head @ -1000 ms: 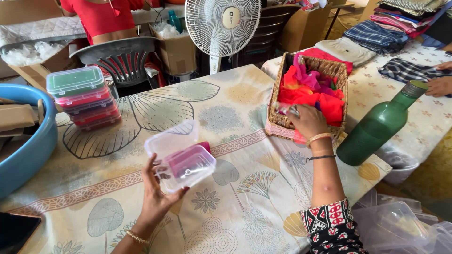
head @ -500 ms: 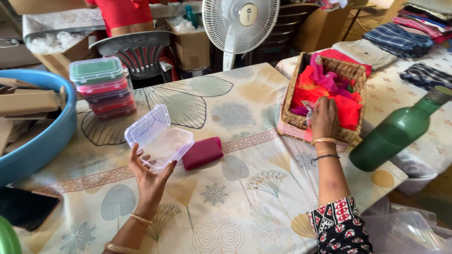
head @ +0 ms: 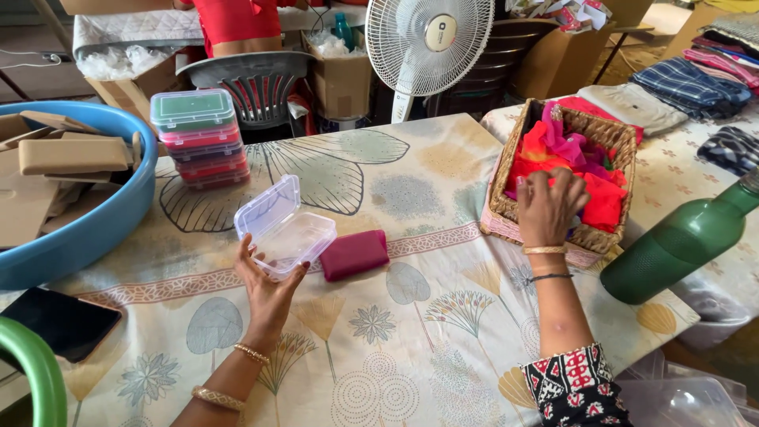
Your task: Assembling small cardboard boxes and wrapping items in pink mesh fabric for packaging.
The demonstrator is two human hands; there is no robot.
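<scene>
From the head view, our left hand point(head: 265, 289) grips the open clear plastic box point(head: 285, 228) above the table point(head: 427, 348); a folded maroon cloth point(head: 354, 254) lies beside it. Our right hand point(head: 549, 207), fingers curled, reaches into the wicker basket point(head: 506, 209) of bright cloths point(head: 602, 198).

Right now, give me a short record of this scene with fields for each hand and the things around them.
left hand: holds the open clear plastic hinged box from below, box empty
right hand: reaches into the woven wicker basket, on the bright red and pink cloths
beside box: folded maroon cloth lying on the floral tablecloth
behind: stack of lidded plastic boxes, green lid on top
right edge: dark green glass bottle, tilted
left edge: blue plastic tub holding cardboard pieces
</scene>
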